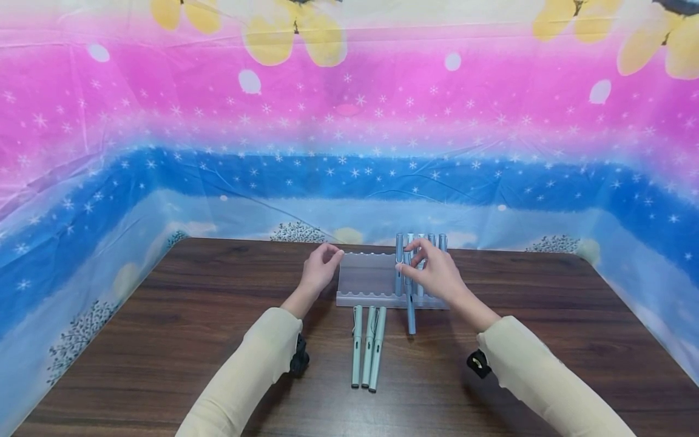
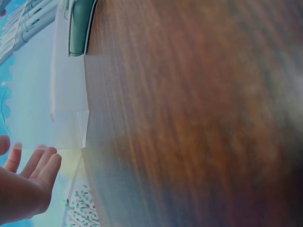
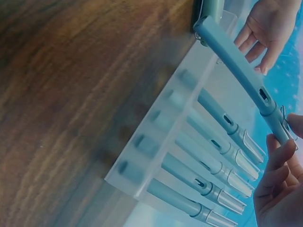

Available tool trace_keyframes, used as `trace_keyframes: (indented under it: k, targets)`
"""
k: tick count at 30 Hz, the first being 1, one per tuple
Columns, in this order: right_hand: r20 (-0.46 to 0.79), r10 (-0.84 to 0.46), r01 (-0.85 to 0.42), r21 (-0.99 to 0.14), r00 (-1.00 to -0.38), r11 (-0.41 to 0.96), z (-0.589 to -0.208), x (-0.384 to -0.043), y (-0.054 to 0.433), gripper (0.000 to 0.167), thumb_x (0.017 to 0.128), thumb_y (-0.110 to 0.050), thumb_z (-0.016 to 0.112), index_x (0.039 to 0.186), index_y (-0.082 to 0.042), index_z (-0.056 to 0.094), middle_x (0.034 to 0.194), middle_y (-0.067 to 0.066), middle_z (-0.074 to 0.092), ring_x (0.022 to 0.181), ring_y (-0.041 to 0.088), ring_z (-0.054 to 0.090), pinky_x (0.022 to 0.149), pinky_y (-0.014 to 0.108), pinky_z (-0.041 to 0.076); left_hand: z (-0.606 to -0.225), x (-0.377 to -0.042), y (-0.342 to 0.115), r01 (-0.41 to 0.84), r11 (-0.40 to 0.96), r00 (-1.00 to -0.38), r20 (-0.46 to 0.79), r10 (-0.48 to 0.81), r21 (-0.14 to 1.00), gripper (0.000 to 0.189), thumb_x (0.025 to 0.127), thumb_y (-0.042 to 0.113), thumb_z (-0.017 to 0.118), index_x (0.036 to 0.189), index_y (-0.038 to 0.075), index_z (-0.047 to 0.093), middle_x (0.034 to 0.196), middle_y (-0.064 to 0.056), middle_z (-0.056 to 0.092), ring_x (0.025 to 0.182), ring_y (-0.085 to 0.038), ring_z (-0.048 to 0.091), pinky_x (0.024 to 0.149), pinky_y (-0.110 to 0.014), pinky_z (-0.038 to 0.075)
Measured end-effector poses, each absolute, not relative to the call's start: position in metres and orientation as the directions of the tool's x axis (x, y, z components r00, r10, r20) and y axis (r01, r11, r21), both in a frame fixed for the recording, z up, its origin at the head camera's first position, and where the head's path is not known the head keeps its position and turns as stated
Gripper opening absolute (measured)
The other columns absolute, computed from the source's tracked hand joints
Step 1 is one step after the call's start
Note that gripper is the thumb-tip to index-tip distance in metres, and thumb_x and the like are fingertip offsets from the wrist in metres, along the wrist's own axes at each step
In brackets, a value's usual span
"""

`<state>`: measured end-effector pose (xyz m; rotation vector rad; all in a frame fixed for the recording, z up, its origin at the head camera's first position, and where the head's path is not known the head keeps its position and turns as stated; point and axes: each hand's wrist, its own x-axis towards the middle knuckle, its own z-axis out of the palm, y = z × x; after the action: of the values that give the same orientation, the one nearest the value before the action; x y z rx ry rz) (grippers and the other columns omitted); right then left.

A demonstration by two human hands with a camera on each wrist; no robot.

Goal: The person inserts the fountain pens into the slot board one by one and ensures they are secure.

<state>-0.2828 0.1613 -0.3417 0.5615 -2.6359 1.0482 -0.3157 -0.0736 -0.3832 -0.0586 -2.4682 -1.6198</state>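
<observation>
A frosted clear pen stand [image 1: 366,276] with a scalloped top edge stands on the table. Its upper left corner is pinched by my left hand [image 1: 318,269], thumb and fingertips at the edge. Several blue pens [image 3: 182,177] stand side by side in the right part of the stand, clips up. My right hand [image 1: 437,272] pinches another blue pen [image 1: 411,306] near its clip end, in front of the stand. In the right wrist view that pen slants across the stand's front, barrel end away from the hand. Three pale green pens [image 1: 357,352] lie in front of the stand.
The dark wooden table [image 1: 191,340] extends on both sides of the stand. Behind it hangs a pink and blue cloth [image 1: 327,145] with snowflakes, which also runs along the sides. A black wrist camera [image 1: 479,364] sits below the right sleeve.
</observation>
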Motion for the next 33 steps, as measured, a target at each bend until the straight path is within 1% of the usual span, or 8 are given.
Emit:
trace_keyframes:
  k: [6, 14, 20, 23, 27, 33]
  targets:
    - [0.418, -0.225, -0.449, -0.581, -0.88, 0.679, -0.336, -0.285, 0.159, 0.035, 0.079, -0.03, 0.066, 0.105, -0.012, 0.051, 0.076, 0.001, 0.059, 0.049, 0.015, 0.048, 0.046, 0.031, 0.038, -0.384, -0.316, -0.074, 0.132, 0.407, -0.983, 0.173, -0.064, 0.904, 0.021, 0.089, 0.024, 0.052, 0.097, 0.005, 0.056, 0.1, -0.012, 0.058, 0.096, -0.026, 0.051, 0.081, -0.04, 0.04]
    - [0.454, -0.198, -0.456, -0.575, -0.869, 0.679, -0.332, -0.29, 0.155, 0.035, 0.08, -0.031, 0.064, 0.105, -0.013, 0.05, 0.077, -0.001, 0.059, 0.048, 0.014, 0.047, 0.044, 0.032, 0.037, -0.384, -0.316, -0.075, 0.135, 0.403, -0.983, 0.174, -0.062, 0.905, 0.021, 0.089, 0.024, 0.052, 0.097, 0.005, 0.056, 0.101, -0.012, 0.058, 0.098, -0.026, 0.051, 0.082, -0.04, 0.04]
    - [0.493, -0.169, -0.461, -0.565, -0.854, 0.684, -0.33, -0.293, 0.153, 0.035, 0.08, -0.032, 0.064, 0.106, -0.012, 0.051, 0.076, -0.002, 0.059, 0.049, 0.014, 0.047, 0.055, 0.033, 0.036, -0.385, -0.316, -0.075, 0.138, 0.404, -0.982, 0.178, -0.064, 0.904, 0.021, 0.089, 0.024, 0.052, 0.097, 0.005, 0.056, 0.102, -0.012, 0.058, 0.099, -0.026, 0.051, 0.082, -0.04, 0.04]
    - [0.514, -0.152, -0.466, -0.563, -0.844, 0.682, -0.328, -0.295, 0.152, 0.035, 0.08, -0.03, 0.065, 0.106, -0.012, 0.05, 0.076, -0.001, 0.059, 0.048, 0.014, 0.047, 0.051, 0.032, 0.036, -0.385, -0.317, -0.074, 0.141, 0.405, -0.981, 0.182, -0.064, 0.903, 0.021, 0.089, 0.024, 0.052, 0.097, 0.004, 0.056, 0.102, -0.012, 0.058, 0.099, -0.026, 0.051, 0.082, -0.04, 0.04]
    - [0.549, -0.139, -0.482, -0.553, -0.825, 0.679, -0.327, -0.297, 0.151, 0.035, 0.08, -0.029, 0.065, 0.106, -0.011, 0.05, 0.076, 0.0, 0.059, 0.046, 0.014, 0.046, 0.04, 0.031, 0.035, -0.385, -0.317, -0.074, 0.144, 0.406, -0.981, 0.185, -0.064, 0.902, 0.022, 0.089, 0.024, 0.052, 0.097, 0.004, 0.056, 0.102, -0.012, 0.058, 0.099, -0.026, 0.051, 0.083, -0.04, 0.04]
    - [0.597, -0.112, -0.505, -0.546, -0.794, 0.668, -0.329, -0.302, 0.148, 0.035, 0.08, -0.028, 0.065, 0.106, -0.011, 0.05, 0.075, 0.001, 0.06, 0.045, 0.013, 0.045, 0.039, 0.031, 0.034, -0.384, -0.316, -0.074, 0.144, 0.408, -0.98, 0.187, -0.067, 0.902, 0.021, 0.089, 0.024, 0.052, 0.097, 0.004, 0.056, 0.1, -0.012, 0.059, 0.097, -0.026, 0.052, 0.082, -0.04, 0.04]
